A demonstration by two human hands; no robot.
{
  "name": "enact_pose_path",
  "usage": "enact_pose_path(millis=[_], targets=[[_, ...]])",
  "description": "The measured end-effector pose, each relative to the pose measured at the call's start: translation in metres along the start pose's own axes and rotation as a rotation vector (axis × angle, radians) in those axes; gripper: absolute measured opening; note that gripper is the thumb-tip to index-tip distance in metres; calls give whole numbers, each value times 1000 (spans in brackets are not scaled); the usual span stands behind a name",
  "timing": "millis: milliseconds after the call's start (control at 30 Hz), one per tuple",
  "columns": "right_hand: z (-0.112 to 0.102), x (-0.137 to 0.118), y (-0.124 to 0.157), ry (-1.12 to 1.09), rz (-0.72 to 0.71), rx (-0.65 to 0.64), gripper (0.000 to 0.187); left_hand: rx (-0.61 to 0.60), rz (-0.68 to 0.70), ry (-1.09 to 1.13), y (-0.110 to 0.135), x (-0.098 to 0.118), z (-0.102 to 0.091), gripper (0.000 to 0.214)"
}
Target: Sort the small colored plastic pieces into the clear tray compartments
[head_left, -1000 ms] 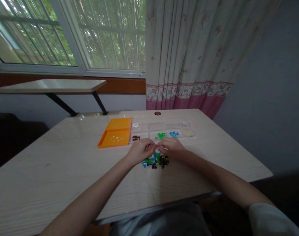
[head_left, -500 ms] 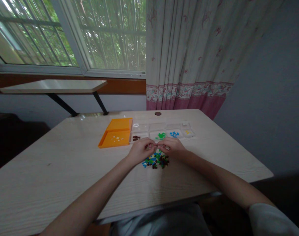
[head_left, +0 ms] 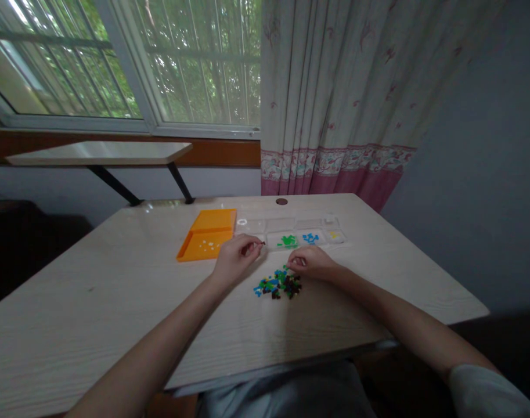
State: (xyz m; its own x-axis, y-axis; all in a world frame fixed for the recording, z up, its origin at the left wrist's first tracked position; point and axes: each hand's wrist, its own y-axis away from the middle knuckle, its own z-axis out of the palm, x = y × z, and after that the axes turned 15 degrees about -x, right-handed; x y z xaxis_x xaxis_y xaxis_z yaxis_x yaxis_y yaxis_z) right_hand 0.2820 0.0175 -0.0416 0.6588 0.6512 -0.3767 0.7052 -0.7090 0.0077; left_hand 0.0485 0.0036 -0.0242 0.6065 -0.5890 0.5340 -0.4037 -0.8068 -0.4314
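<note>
A pile of small coloured pieces (head_left: pixel 278 284), blue, green and dark brown, lies on the table in front of me. My left hand (head_left: pixel 235 259) is pinched on a tiny dark piece and hovers over the near left compartment of a clear sorting tray (head_left: pixel 291 231). My right hand (head_left: pixel 312 262) rests curled at the pile's far right edge, fingertips together; what they hold is too small to see. The tray's near row shows green, blue and yellow pieces in separate compartments.
An orange lid (head_left: pixel 207 234) with a few white bits lies open left of the tray. The light wooden table (head_left: pixel 94 307) has a cable hole (head_left: pixel 281 201) at its far edge. A wall shelf (head_left: pixel 99 152), window and curtain (head_left: pixel 334 93) stand behind.
My hands were touching above the pile; now they have parted. The left hand moved left and away toward the tray with a dark piece, the right dropped slightly toward the pile.
</note>
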Motion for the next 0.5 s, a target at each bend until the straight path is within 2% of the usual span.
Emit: enact_pose_path(millis=[133,300,500], targets=[[0,-2,2,-26,17,-57,17,44,14,-5,1,3,-2,16],[0,0,1,-3,17,-64,16,45,17,-35,2,9,-4,16],[0,4,0,11,-40,-66,17,51,-44,-87,-4,-10,-17,16]])
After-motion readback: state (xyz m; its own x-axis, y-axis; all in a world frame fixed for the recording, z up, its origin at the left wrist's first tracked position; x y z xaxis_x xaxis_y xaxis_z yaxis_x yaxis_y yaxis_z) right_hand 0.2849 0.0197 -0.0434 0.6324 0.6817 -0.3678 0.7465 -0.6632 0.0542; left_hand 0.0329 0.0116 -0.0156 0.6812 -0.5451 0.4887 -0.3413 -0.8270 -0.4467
